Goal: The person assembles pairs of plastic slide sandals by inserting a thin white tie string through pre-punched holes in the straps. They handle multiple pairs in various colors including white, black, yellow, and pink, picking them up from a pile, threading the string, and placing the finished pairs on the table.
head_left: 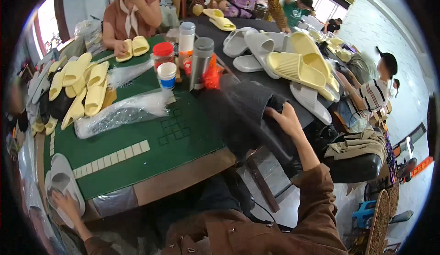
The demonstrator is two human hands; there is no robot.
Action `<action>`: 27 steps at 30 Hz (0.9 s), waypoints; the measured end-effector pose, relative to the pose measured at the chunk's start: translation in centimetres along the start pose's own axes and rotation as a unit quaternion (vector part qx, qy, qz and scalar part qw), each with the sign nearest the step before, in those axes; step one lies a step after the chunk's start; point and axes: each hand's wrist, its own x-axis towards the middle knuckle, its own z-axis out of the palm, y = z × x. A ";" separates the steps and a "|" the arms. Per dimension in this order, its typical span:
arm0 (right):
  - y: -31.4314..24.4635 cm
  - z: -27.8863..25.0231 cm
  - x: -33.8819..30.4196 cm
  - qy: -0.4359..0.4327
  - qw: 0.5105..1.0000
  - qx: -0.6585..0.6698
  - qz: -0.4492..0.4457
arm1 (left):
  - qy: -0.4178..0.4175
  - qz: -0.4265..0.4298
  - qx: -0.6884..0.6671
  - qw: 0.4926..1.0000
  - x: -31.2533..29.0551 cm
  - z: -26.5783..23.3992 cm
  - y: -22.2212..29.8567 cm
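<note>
Right hand [286,119]: grip closed on a black slide sandal [250,110], centre of the frame, blurred, at the green counter's [137,145] right edge.
Left hand [64,202]: lower left, fingers spread flat on a grey slide sandal [62,184] (not clasping it).
Risk: the black sandal may swing into the steel flask [200,62] and topple it.
Around: yellow sandals [85,83] upper left; clear plastic bags [121,113] between.
</note>
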 end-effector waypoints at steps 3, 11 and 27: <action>-4.3 4.6 -2.8 -0.107 0.988 0.102 -0.053 | 0.071 0.069 -0.126 0.987 -2.6 -4.8 10.0; -8.4 21.6 -5.5 -0.204 0.974 0.012 -0.092 | -0.116 0.087 -0.356 0.923 -7.8 -17.1 29.0; -0.6 7.9 -6.0 -0.103 0.952 0.289 -0.003 | -0.255 0.267 -0.367 0.854 -15.1 -20.5 40.1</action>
